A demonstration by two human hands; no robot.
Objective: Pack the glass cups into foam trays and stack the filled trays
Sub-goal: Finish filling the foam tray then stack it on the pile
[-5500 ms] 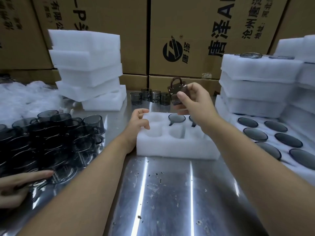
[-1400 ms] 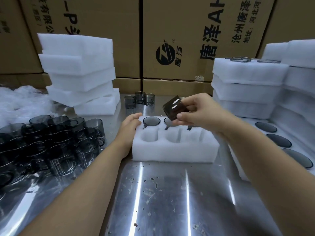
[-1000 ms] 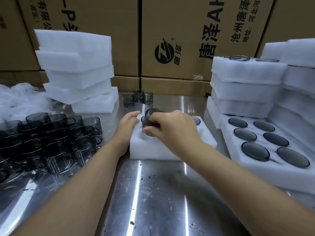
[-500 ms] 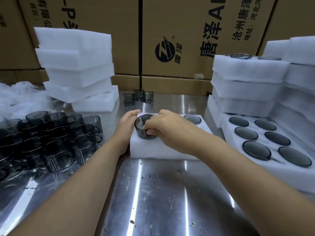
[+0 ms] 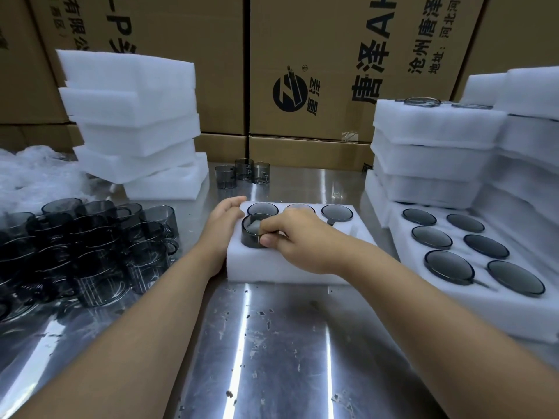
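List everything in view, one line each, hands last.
foam tray: one, white, table centre
seated cups: three, smoky grey, tray's back row
held cup: one, smoky grey, partway into tray's front-left pocket
loose cups: many, smoky grey, table left
far cups: three, smoky grey, table's back
empty foam stack: about five, white, back left
filled tray: one, white, six cups showing, right
foam stacks: several layers, white, back right
plastic wrap: clear, far left
cardboard boxes: brown, behind
table: steel
left hand: grips tray's left end
right hand: pinches held cup
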